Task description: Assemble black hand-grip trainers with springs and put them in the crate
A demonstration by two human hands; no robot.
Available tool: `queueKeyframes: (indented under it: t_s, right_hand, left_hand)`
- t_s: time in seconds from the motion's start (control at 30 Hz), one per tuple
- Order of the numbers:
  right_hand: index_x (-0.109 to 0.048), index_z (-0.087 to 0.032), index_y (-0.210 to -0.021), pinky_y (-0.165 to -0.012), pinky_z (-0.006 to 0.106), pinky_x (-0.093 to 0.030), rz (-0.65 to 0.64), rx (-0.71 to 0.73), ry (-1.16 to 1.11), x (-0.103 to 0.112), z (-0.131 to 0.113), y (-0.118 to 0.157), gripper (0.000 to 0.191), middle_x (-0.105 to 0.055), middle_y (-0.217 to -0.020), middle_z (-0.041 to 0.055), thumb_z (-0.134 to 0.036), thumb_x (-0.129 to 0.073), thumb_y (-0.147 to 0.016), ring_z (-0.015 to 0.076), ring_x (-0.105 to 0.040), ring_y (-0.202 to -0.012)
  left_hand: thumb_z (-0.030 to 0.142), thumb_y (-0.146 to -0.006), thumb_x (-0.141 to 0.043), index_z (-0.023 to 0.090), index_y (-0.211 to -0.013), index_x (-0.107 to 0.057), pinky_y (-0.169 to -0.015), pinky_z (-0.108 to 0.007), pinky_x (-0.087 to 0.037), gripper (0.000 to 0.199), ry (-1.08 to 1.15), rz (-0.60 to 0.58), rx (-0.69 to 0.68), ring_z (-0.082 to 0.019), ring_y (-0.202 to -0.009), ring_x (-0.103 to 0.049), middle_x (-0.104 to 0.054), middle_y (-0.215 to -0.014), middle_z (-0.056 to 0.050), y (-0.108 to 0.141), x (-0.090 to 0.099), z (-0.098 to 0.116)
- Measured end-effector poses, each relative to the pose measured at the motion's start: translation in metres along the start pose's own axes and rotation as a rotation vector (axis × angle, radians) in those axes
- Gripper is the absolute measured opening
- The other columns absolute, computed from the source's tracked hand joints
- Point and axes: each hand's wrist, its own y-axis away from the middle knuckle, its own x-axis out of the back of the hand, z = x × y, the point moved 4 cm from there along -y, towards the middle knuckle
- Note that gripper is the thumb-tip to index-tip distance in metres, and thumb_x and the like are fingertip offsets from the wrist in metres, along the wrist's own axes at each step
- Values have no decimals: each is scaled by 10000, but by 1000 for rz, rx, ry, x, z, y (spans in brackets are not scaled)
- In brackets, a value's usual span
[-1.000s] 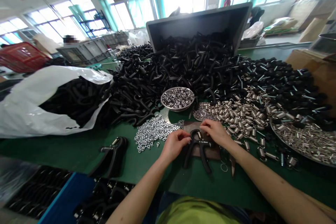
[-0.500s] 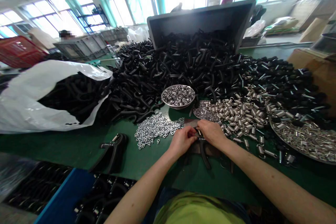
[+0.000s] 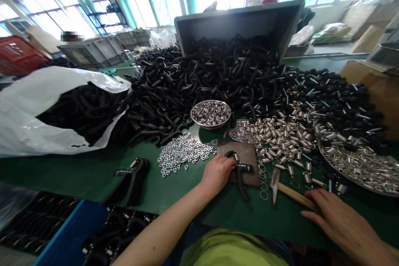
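Note:
My left hand is closed on a black curved clamp with a small spring at its top. The clamp rests on a square brown metal plate. To the right, my right hand lies over the wooden handle of a hammer, with thumb and fingers apart on either side of it. The hammer head points left, beside several thin wire rings. A pile of small nuts lies left of the plate, and loose springs lie to its right.
A bowl of small metal parts stands behind the plate, before a heap of black parts and a grey bin. A tray of pins is at right. At left are a white sack, an assembled clamp and a blue crate edge.
My right hand has left the clamp and moved right and down to the hammer handle, uncovering the plate, rings and hammer. My left hand stays at the clamp.

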Motion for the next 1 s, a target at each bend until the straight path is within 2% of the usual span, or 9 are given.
queueKeyframes:
  t_s: [0.1, 0.17, 0.23, 0.37, 0.53, 0.63, 0.8, 0.93, 1.0]
  right_hand:
    - [-602, -207, -876, -669, 381, -532, 1, -109, -40, -8, 16, 17, 357, -674, -823, 80, -531, -473, -799, 250, -658, -746]
    - [-591, -221, -928, -605, 368, -534, -39, -166, -65, 0, 9, 12, 370, -689, -840, 66, -539, -438, -819, 247, -669, -706]
    - [-579, -248, -1033, -613, 350, -541, -67, -145, -128, 17, -13, -4, 371, -700, -945, 47, -521, -410, -847, 238, -680, -754]
    - [-446, -271, -1298, -868, 345, -496, 21, -8, -335, 42, -74, -59, 417, -600, -1237, 33, -394, -308, -924, 212, -594, -1075]
    - [-466, -226, -1305, -840, 388, -507, -61, 36, -411, 18, -108, -106, 424, -633, -1184, 72, -317, -299, -926, 238, -628, -1013]
    - [-488, -230, -1289, -838, 401, -510, -80, 30, -398, 16, -109, -103, 418, -642, -1168, 68, -326, -307, -925, 243, -631, -1007]
    - [-447, -259, -1327, -893, 379, -497, -10, 93, -355, 31, -117, -75, 426, -573, -1270, 42, -280, -304, -926, 218, -574, -1108]
    - [-473, -260, -1311, -877, 414, -510, -60, 136, -250, 27, -123, -63, 422, -607, -1223, 45, -261, -324, -917, 233, -611, -1050]
    - [-449, -256, -1330, -892, 390, -505, -12, 127, -264, 28, -125, -61, 425, -588, -1251, 45, -257, -319, -925, 216, -596, -1076]
  left_hand:
    - [246, -890, -453, 240, -1179, -537, -855, -313, -466, 301, 39, 52, 24, -197, -1000, -512, -587, -1146, -44, 16, -2, 0]
    - [211, -878, -453, 255, -1252, -477, -851, -331, -480, 377, 13, 26, 44, -209, -1039, -495, -533, -1219, -51, 23, -3, 3]
    - [181, -870, -441, 261, -1270, -454, -839, -336, -492, 408, -7, -10, 56, -213, -1049, -493, -511, -1229, -59, 24, -3, 5]
    - [165, -865, -424, 266, -1268, -449, -848, -335, -498, 416, 0, -30, 66, -202, -1044, -501, -493, -1231, -62, 22, -2, 7]
    - [139, -845, -432, 258, -1259, -456, -863, -344, -498, 432, 27, -13, 69, -202, -1045, -511, -492, -1214, -73, 22, 0, 8]
    - [117, -818, -458, 256, -1255, -460, -893, -341, -485, 459, 73, 11, 64, -201, -1065, -509, -496, -1205, -66, 23, -2, 6]
    - [139, -763, -549, 212, -1228, -469, -924, -337, -471, 478, 202, 78, 155, -192, -1041, -534, -475, -1242, -63, 28, -8, -5]
    - [157, -744, -585, 186, -1187, -503, -910, -340, -474, 452, 235, 109, 210, -192, -1007, -543, -498, -1191, -65, 29, -10, -10]
    - [159, -742, -592, 181, -1176, -514, -902, -329, -474, 441, 246, 115, 209, -186, -990, -543, -514, -1156, -61, 29, -10, -9]
